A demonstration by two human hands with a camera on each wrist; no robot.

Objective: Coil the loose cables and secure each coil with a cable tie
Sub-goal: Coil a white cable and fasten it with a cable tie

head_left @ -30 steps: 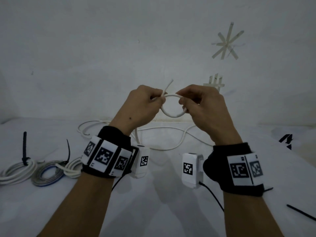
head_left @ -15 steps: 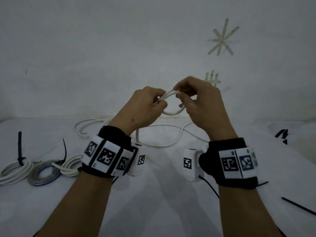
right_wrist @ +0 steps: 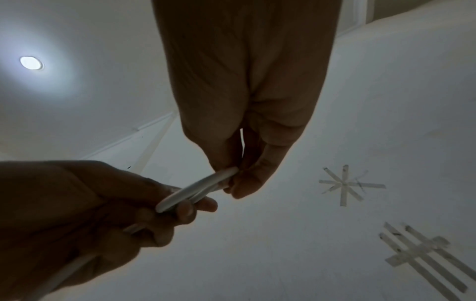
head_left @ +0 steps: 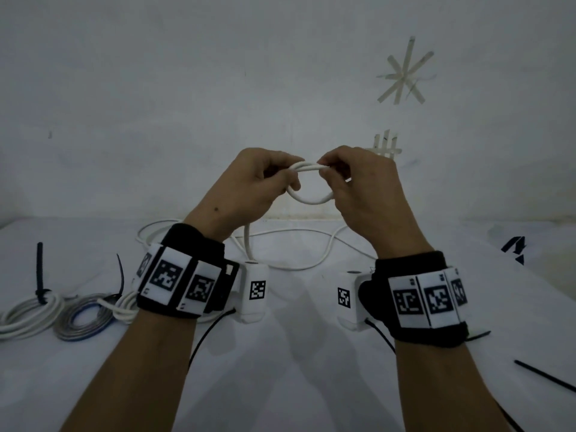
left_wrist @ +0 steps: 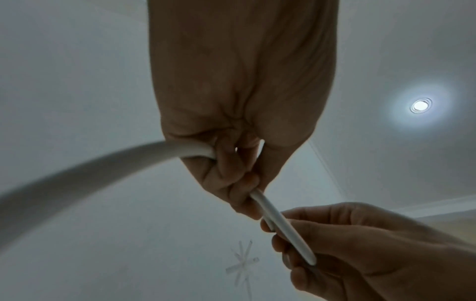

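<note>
Hands raised above the table (head_left: 280,369), both grasping the white cable (head_left: 311,199). Left hand (head_left: 249,185) has fingers curled round it, right hand (head_left: 358,188) pinches the top of a small loop held between them (two strands side by side there). Rest of the cable trails down onto the table, loose. Far left: three tied coils (head_left: 84,319), black ties on them. One loose black cable tie (head_left: 542,375) lies at the right edge.

A small loop of white cable (head_left: 308,199) hangs between the left hand (head_left: 249,185) and right hand (head_left: 361,185); tied coils (head_left: 78,316) lie below-left, a loose cable tie (head_left: 544,375) below-right.
</note>
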